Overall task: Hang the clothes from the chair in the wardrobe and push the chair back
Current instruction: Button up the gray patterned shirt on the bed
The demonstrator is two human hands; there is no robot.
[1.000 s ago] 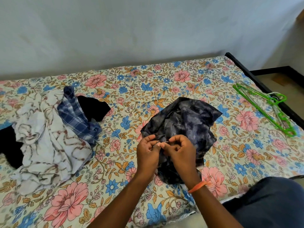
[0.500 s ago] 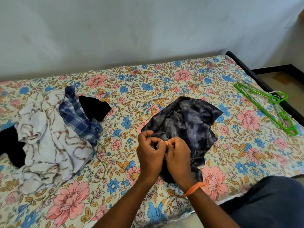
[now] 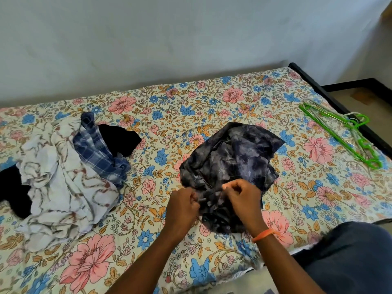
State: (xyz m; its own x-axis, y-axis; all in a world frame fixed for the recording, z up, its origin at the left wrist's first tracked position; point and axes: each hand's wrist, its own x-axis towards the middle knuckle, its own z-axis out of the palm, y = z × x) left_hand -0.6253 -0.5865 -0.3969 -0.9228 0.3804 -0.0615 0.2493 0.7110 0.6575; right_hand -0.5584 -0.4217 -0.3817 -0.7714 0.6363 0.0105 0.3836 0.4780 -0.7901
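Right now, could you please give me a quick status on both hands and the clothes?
Left hand and right hand both pinch the dark tie-dye shirt on the bed. Green hangers untouched at right. Nothing in the way.

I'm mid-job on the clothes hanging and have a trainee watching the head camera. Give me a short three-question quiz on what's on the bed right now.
1. True or false: both hands grip the dark patterned shirt.
2. Where do the green hangers lie? A) on the clothes pile B) near the right edge of the bed, apart from the shirt C) in the right hand
3. Fill in: the blue checked shirt lies in the pile to the ____ of the hands.

Key
1. True: the left hand and the right hand both pinch its near edge.
2. B
3. left
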